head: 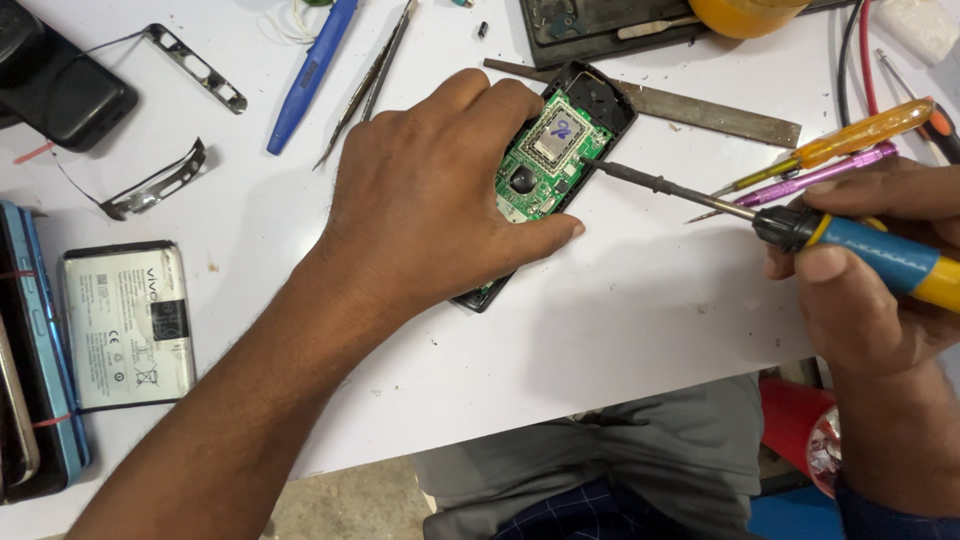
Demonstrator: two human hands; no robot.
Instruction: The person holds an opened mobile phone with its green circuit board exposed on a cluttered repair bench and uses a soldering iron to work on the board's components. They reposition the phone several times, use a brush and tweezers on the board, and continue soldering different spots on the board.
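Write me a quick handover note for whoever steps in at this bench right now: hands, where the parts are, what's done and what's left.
Left hand: pressed flat over the opened phone, steadying it on the white table.
Right hand: grips the soldering iron, its tip at the green circuit board.
Nearby: battery at left, tweezers and blue tool above, two screwdrivers and a metal ruler at right.
Done: back is off, board exposed, battery out.
Left: work at the board is under way; phone not reassembled.
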